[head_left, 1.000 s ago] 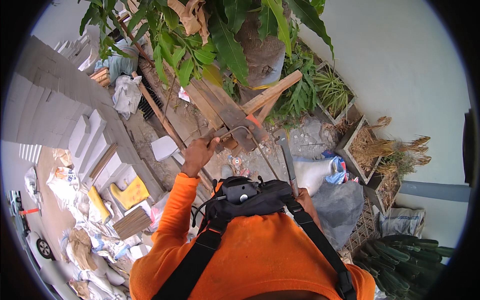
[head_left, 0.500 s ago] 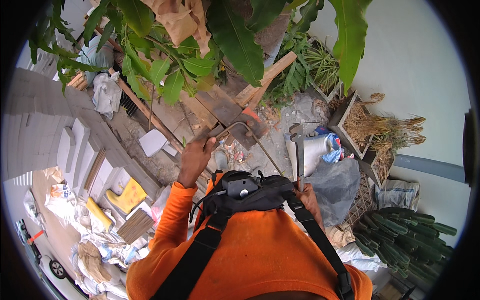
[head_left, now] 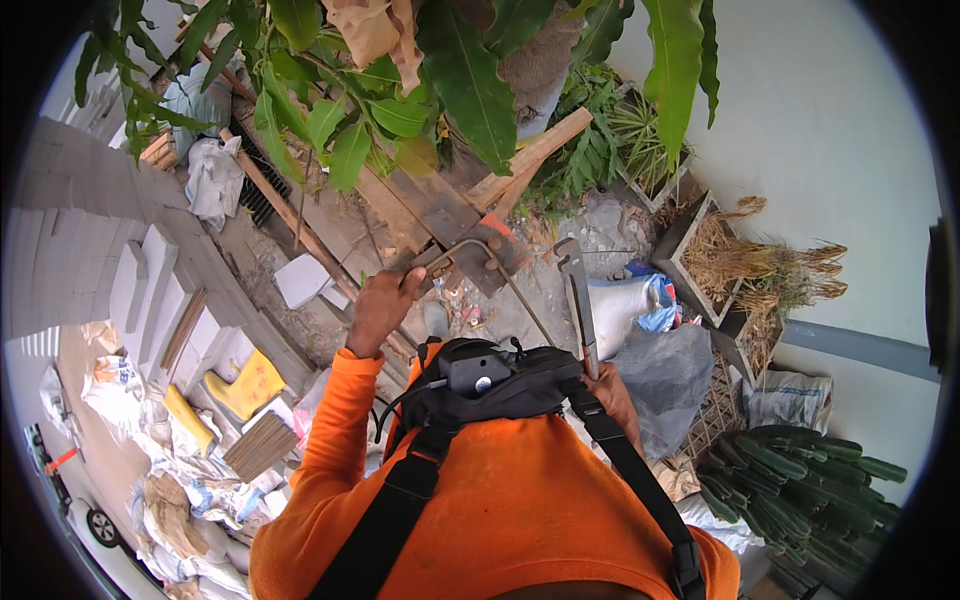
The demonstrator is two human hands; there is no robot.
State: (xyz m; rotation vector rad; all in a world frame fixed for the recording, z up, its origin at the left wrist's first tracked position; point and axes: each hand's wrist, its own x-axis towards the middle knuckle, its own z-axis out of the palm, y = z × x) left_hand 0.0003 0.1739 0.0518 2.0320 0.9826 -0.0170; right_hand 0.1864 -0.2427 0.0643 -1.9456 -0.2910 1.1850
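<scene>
My left hand (head_left: 384,304) is closed around one end of a bent steel rod (head_left: 519,293). The rod curves over above a wooden board with a dark metal plate (head_left: 445,224), and its long leg slopes down toward my chest. In my right hand (head_left: 611,393), a long flat steel bending wrench (head_left: 578,300) stands with its notched head away from me, to the right of the rod and apart from it. My right fingers are partly hidden behind the strap and the wrench handle.
Large green leaves (head_left: 462,85) hang over the far side of the boards. Planters with dry grass (head_left: 765,258), a white sack (head_left: 612,312) and a cactus (head_left: 790,480) line the right. Stacked pale blocks (head_left: 150,290) and yellow boots (head_left: 246,385) lie left.
The wrench has tilted, its head swinging left toward the rod. My left hand has shifted slightly left and down, still gripping the rod, which keeps nearly the same place.
</scene>
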